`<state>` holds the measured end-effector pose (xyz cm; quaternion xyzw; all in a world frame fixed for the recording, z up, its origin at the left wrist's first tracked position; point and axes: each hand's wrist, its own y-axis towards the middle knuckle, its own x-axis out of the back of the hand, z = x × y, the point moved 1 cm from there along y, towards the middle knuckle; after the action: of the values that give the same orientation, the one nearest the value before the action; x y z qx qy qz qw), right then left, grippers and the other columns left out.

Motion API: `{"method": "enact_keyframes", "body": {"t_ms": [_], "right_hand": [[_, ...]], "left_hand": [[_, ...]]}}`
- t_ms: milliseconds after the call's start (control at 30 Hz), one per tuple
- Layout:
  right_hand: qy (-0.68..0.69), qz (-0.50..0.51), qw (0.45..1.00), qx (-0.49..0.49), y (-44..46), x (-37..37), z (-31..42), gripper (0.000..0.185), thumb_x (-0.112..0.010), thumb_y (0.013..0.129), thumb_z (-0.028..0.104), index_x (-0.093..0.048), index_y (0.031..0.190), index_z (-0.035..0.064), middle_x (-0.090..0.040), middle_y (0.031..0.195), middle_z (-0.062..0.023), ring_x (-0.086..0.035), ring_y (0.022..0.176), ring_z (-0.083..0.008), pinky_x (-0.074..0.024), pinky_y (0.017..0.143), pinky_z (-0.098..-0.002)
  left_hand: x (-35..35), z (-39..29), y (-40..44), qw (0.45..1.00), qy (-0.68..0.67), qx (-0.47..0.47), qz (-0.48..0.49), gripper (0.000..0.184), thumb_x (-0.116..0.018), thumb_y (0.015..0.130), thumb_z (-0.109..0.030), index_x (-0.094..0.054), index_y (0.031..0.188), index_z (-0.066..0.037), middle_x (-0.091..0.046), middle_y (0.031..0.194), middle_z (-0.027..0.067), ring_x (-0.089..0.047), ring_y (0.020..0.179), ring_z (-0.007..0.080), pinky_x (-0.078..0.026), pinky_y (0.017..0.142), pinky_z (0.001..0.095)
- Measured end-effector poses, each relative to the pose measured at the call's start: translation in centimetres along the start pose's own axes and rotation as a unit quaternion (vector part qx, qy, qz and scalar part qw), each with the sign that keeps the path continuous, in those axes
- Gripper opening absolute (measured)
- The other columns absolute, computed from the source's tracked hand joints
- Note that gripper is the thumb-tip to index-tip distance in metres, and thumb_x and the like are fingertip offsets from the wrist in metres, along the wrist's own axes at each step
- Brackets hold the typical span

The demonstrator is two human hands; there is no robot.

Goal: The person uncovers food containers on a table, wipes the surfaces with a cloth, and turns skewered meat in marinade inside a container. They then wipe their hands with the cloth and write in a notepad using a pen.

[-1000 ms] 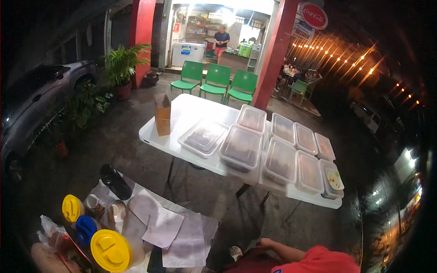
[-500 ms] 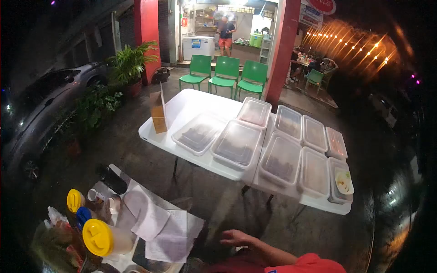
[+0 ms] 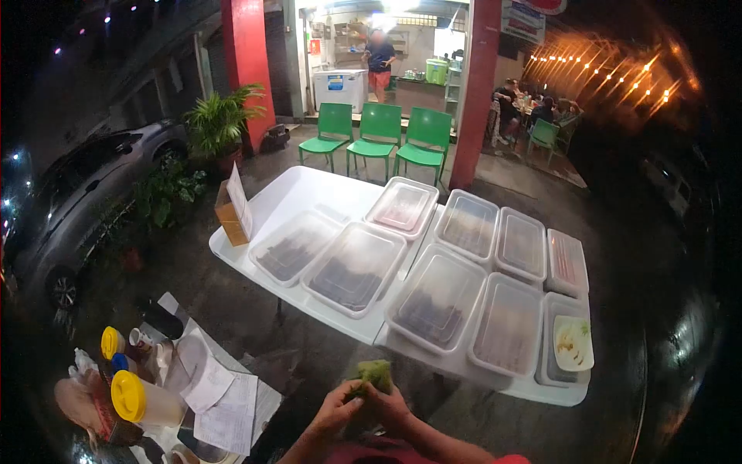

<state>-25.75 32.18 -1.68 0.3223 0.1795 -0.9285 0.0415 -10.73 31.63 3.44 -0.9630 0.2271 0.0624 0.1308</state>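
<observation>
Green bundle (image 3: 374,375) gripped in closed fingers of left hand (image 3: 338,407) and right hand (image 3: 389,408), lower centre of frame; lidded containers (image 3: 354,269) set on white table (image 3: 290,185), centre to right.

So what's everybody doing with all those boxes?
Nobody's touching the boxes right now. The left hand and right hand are holding a soft green bundle together, maybe a cloth. Lots of lidded boxes sit on the white table, and a small dish rests on one. Someone stands in the bright room behind.
</observation>
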Motion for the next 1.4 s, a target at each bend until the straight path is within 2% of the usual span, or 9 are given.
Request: {"method": "enact_keyframes", "body": {"t_ms": [167, 267, 433, 700, 833, 933, 1033, 1233, 1400], "right_hand": [[0.099, -0.092, 0.991, -0.013, -1.8, 4.6, 5.6, 0.046, -0.069, 0.081, 0.014, -0.048, 0.12, 0.0029, -0.059, 0.106, -0.0099, -0.06, 0.093, -0.0238, -0.0501, 0.082, -0.0385], [0.129, -0.074, 0.989, -0.004, -0.3, 8.1, 6.7, 0.047, -0.068, 0.081, 0.014, -0.047, 0.121, 0.0014, -0.059, 0.107, -0.0129, -0.06, 0.096, -0.0265, -0.0499, 0.084, -0.0421], [-0.067, -0.109, 0.992, -0.003, 4.5, 12.2, 9.4, 0.049, -0.064, 0.083, 0.014, -0.043, 0.125, 0.0, -0.058, 0.109, -0.0167, -0.06, 0.097, -0.0305, -0.0493, 0.085, -0.0465], [-0.121, -0.194, 0.966, 0.119, 5.9, 11.4, 18.3, 0.051, -0.068, 0.08, 0.009, -0.048, 0.127, 0.0069, -0.06, 0.108, -0.0078, -0.06, 0.09, -0.023, -0.0511, 0.073, -0.0356], [-0.004, -0.226, 0.97, 0.086, 4.7, 9.8, 21.6, 0.051, -0.067, 0.082, 0.01, -0.046, 0.128, 0.0035, -0.059, 0.111, -0.0106, -0.059, 0.096, -0.0226, -0.0498, 0.078, -0.0336], [-0.199, -0.208, 0.922, 0.26, 6.6, 12.8, 20.0, 0.045, -0.064, 0.085, 0.013, -0.049, 0.125, 0.0008, -0.059, 0.114, -0.0136, -0.057, 0.103, -0.0219, -0.0466, 0.085, -0.0304], [-0.03, -0.233, 0.971, 0.051, 10.0, 17.7, 18.6, 0.051, -0.071, 0.077, 0.01, -0.047, 0.121, -0.0007, -0.059, 0.108, -0.0143, -0.061, 0.095, -0.0253, -0.0517, 0.08, -0.0397], [0.027, -0.039, 0.999, 0.023, 14.3, 12.9, 22.0, 0.054, -0.07, 0.077, 0.009, -0.044, 0.124, 0.0001, -0.055, 0.115, -0.0159, -0.058, 0.101, -0.0283, -0.0502, 0.085, -0.0425], [-0.028, 0.007, 0.995, 0.09, 19.2, 5.7, 22.4, 0.058, -0.071, 0.077, 0.015, -0.043, 0.126, 0.0024, -0.052, 0.12, -0.0168, -0.053, 0.109, -0.0291, -0.0438, 0.093, -0.0446]], "left_hand": [[1.4, -1.7, 4.9, 0.998, 0.029, -0.017, -0.051, 0.043, -0.062, 0.085, -0.012, -0.047, 0.124, -0.003, -0.055, 0.117, 0.0127, -0.054, 0.106, 0.0213, -0.042, 0.091, 0.0316], [4.2, -1.3, 11.4, 0.962, 0.262, -0.041, -0.064, 0.048, -0.066, 0.081, -0.015, -0.047, 0.124, -0.004, -0.053, 0.119, 0.0177, -0.054, 0.108, 0.029, -0.043, 0.092, 0.0352], [5.8, 1.6, 23.2, 0.76, 0.589, -0.248, -0.116, 0.05, -0.069, 0.072, -0.02, -0.051, 0.114, 0.0, -0.049, 0.12, 0.0221, -0.044, 0.115, 0.0398, -0.036, 0.095, 0.0469], [6.3, 1.2, 29.4, 0.715, 0.684, -0.127, -0.064, 0.025, -0.059, 0.068, -0.01, -0.054, 0.091, -0.005, -0.055, 0.093, 0.0133, -0.052, 0.093, 0.0337, -0.046, 0.07, 0.0455], [6.9, -0.7, 29.8, 0.757, 0.636, -0.144, -0.04, 0.03, -0.062, 0.061, -0.011, -0.055, 0.089, -0.004, -0.053, 0.09, 0.0141, -0.051, 0.09, 0.0348, -0.046, 0.072, 0.0452], [6.0, -5.2, 29.1, 0.762, 0.626, -0.135, -0.098, 0.031, -0.062, 0.06, -0.011, -0.055, 0.089, -0.004, -0.054, 0.09, 0.0138, -0.051, 0.091, 0.0353, -0.044, 0.073, 0.0457], [6.2, -8.0, 28.1, 0.799, 0.561, -0.116, -0.183, 0.027, -0.061, 0.064, -0.013, -0.054, 0.089, -0.003, -0.055, 0.088, 0.0172, -0.052, 0.089, 0.0359, -0.042, 0.075, 0.0469], [13.0, -14.3, 28.0, 0.806, 0.406, -0.189, -0.388, 0.019, -0.064, 0.081, -0.01, -0.052, 0.092, -0.002, -0.062, 0.085, 0.0183, -0.062, 0.075, 0.0327, -0.048, 0.066, 0.0379], [14.9, -19.2, 23.7, 0.928, -0.076, -0.233, -0.281, 0.047, -0.067, 0.077, -0.003, -0.041, 0.116, -0.001, -0.054, 0.115, 0.0112, -0.053, 0.11, 0.0289, -0.046, 0.089, 0.0395]]}}
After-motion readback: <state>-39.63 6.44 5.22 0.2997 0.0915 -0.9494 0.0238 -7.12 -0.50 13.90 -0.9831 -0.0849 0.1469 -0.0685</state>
